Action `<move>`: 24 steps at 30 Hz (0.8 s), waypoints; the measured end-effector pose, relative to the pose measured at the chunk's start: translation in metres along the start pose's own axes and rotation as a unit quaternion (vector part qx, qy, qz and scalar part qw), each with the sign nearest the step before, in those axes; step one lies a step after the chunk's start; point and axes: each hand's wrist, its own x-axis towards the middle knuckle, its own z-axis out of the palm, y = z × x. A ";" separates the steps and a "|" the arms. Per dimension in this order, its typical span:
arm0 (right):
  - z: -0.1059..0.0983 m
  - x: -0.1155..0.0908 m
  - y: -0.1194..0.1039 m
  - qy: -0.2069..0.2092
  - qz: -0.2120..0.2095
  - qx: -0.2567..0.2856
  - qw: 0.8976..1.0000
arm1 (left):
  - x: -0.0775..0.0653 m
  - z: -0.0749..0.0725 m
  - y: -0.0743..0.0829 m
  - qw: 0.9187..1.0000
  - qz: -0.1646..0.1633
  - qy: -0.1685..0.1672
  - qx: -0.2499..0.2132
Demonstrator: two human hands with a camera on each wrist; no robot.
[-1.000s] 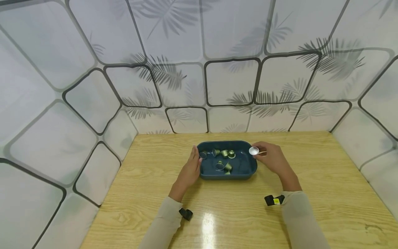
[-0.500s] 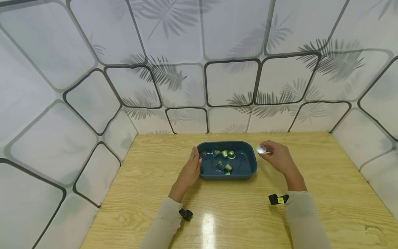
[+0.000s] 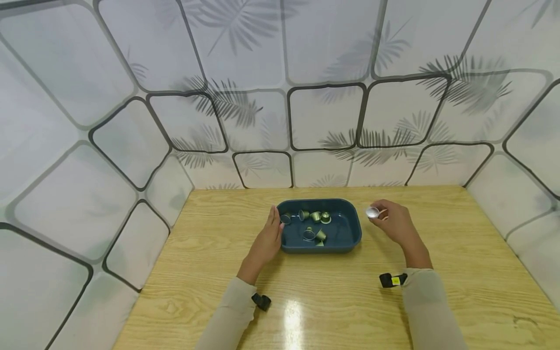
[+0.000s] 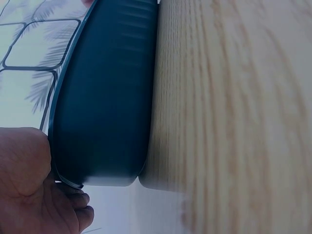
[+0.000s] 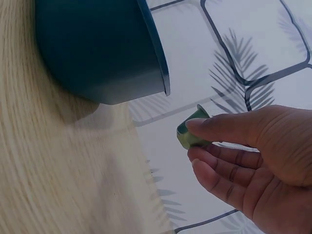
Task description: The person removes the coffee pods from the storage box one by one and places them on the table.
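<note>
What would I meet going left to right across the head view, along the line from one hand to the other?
Left hand → dark blue dish → pinched capsule → right hand.

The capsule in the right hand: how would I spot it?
On the wooden table, find the blue tray. Right of it, the right hand pinches a green, silvery-faced capsule. The other capsules lie inside the tray; only this one is held.

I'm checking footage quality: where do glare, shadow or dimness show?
Head: bright glare on the wooden table, near the bottom edge; left wrist: dimmer, the blue baking dish looking dark; right wrist: also dim, soft shadows on the table.
</note>
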 end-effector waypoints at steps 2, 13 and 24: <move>0.000 -0.001 0.002 -0.002 0.005 0.004 1.000 | 0.000 0.000 0.000 1.000 0.001 0.001 -0.001; 0.006 0.001 0.014 -0.012 0.018 -0.015 1.000 | 0.001 0.000 -0.001 1.000 -0.003 -0.005 0.006; 0.014 0.000 0.019 -0.027 0.027 -0.024 0.999 | 0.001 0.000 -0.002 1.000 -0.001 -0.007 0.001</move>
